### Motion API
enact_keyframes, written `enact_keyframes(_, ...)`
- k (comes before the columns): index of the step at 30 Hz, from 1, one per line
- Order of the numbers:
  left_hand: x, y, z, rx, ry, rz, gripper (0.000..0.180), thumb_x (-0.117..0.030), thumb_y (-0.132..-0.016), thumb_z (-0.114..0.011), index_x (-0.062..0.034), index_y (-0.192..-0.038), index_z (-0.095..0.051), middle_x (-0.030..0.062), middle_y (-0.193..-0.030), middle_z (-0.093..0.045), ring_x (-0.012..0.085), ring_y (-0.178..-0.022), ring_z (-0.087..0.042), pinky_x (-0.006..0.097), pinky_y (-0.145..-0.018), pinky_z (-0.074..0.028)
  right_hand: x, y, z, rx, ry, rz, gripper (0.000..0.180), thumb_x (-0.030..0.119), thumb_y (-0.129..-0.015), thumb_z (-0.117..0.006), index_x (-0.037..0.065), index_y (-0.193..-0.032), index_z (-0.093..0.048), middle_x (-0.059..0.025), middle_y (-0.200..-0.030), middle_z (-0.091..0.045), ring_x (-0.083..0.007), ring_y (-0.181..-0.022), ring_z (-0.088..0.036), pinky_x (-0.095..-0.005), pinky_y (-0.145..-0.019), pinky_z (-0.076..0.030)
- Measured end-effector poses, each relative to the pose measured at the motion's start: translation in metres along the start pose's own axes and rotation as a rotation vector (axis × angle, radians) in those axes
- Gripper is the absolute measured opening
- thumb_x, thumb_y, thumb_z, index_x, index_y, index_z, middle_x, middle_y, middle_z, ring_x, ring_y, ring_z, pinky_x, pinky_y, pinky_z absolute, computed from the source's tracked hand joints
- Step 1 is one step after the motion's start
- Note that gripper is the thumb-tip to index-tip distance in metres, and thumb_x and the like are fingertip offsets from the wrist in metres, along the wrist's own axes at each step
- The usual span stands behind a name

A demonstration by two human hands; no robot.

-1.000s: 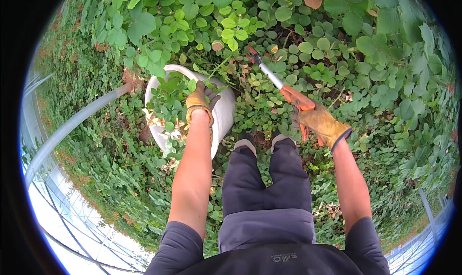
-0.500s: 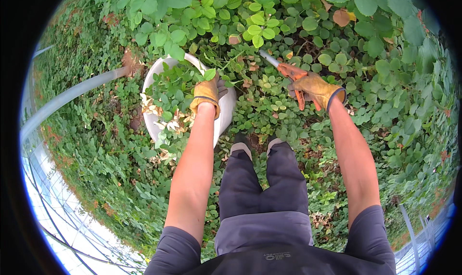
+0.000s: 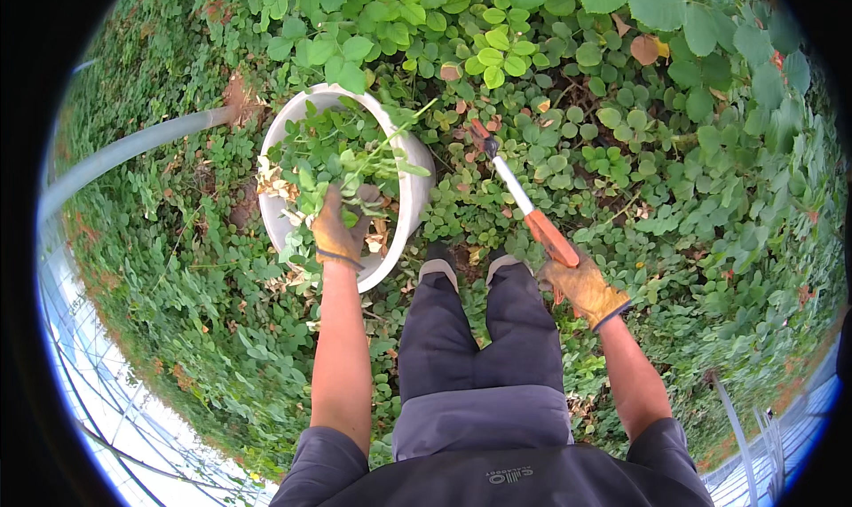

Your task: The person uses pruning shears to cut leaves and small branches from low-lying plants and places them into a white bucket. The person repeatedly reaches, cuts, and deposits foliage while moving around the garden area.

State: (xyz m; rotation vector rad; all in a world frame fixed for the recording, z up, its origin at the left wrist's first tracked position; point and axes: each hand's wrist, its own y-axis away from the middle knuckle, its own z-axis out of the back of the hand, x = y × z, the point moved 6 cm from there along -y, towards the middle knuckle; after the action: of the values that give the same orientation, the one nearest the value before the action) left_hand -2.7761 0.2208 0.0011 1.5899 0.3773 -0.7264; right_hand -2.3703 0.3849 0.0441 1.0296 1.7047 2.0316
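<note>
My left hand (image 3: 337,230), in a tan-and-grey work glove, reaches inside the white bucket (image 3: 407,209). Its fingers close around leafy green stems (image 3: 342,168), though leaves partly hide the grip. One cut stem pokes out past the bucket's right rim. On the other side, my right hand (image 3: 581,285), gloved alike, grips the orange handle of a long-reach pruner (image 3: 511,184). The pruner's silver shaft slants up and left to a red-tipped cutting head, which lies over low foliage right of the bucket.
Dense green plants (image 3: 674,214) cover the ground all around, with larger leaves hanging at the top. A grey pipe (image 3: 142,138) curves in from the left toward the bucket. My feet stand among leaves just below the bucket and pruner. Thin metal posts (image 3: 737,436) rise at lower right.
My left hand has moved from the bucket's right rim down inside it, along with the stems. My right hand has drawn back toward me, bringing the pruner's whole shaft and head into sight.
</note>
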Motion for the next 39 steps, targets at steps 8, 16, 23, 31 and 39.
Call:
enact_keyframes(8,0.060,0.035,0.119,-0.072,0.011,0.510,0.044,-0.047,-0.107,-0.054,-0.0030,-0.115,-0.053,0.0182,-0.106,-0.068,0.0357,-0.096,-0.073,0.050,-0.088,-0.066,0.035,0.037,-0.080,0.128,0.474,0.271,0.040,0.027,-0.089,-0.071,0.008,-0.123,-0.063,-0.0170,-0.092,-0.072,-0.0357,-0.079,-0.071,-0.0450,-0.068,-0.055)
enact_keyframes(16,0.091,0.058,0.139,0.226,-0.016,0.726,0.045,-0.053,-0.109,-0.047,-0.0112,-0.091,-0.049,-0.0006,-0.078,-0.044,0.0208,-0.069,-0.056,0.040,-0.079,-0.063,0.094,-0.038,-0.235,0.579,-0.106,-0.134,0.052,0.018,-0.092,-0.066,0.005,-0.141,-0.058,-0.0049,-0.085,-0.057,-0.0178,-0.072,-0.056,-0.0345,-0.064,-0.051)
enact_keyframes(23,0.154,0.075,0.193,0.178,0.177,0.803,0.071,-0.061,-0.107,-0.043,0.0045,-0.136,-0.051,0.0169,-0.105,-0.073,0.0357,-0.087,-0.075,0.049,-0.082,-0.064,0.064,-0.069,-0.272,0.295,-0.224,-0.231,0.031,0.021,-0.092,-0.070,-0.001,-0.112,-0.064,-0.0104,-0.094,-0.069,-0.0247,-0.075,-0.071,-0.0405,-0.058,-0.059)
enact_keyframes(31,0.189,0.003,0.161,-0.338,1.010,0.433,0.061,-0.051,-0.103,-0.062,-0.0062,-0.141,-0.048,0.0136,-0.131,-0.060,0.0344,-0.121,-0.063,0.053,-0.102,-0.059,0.030,0.049,-0.128,0.362,-0.179,-0.204,0.057,0.003,-0.090,-0.066,-0.014,-0.141,-0.047,-0.0255,-0.105,-0.072,-0.0408,-0.091,-0.076,-0.0533,-0.089,-0.065)
enact_keyframes(39,0.160,-0.011,0.180,-0.531,0.695,0.420,0.031,-0.021,-0.100,-0.061,0.0016,-0.119,-0.051,0.0134,-0.105,-0.066,0.0289,-0.094,-0.071,0.042,-0.085,-0.066,-0.009,0.073,-0.045,0.194,-0.656,0.116,0.042,0.005,-0.093,-0.066,-0.016,-0.127,-0.054,-0.0289,-0.107,-0.072,-0.0434,-0.094,-0.076,-0.0569,-0.081,-0.067)
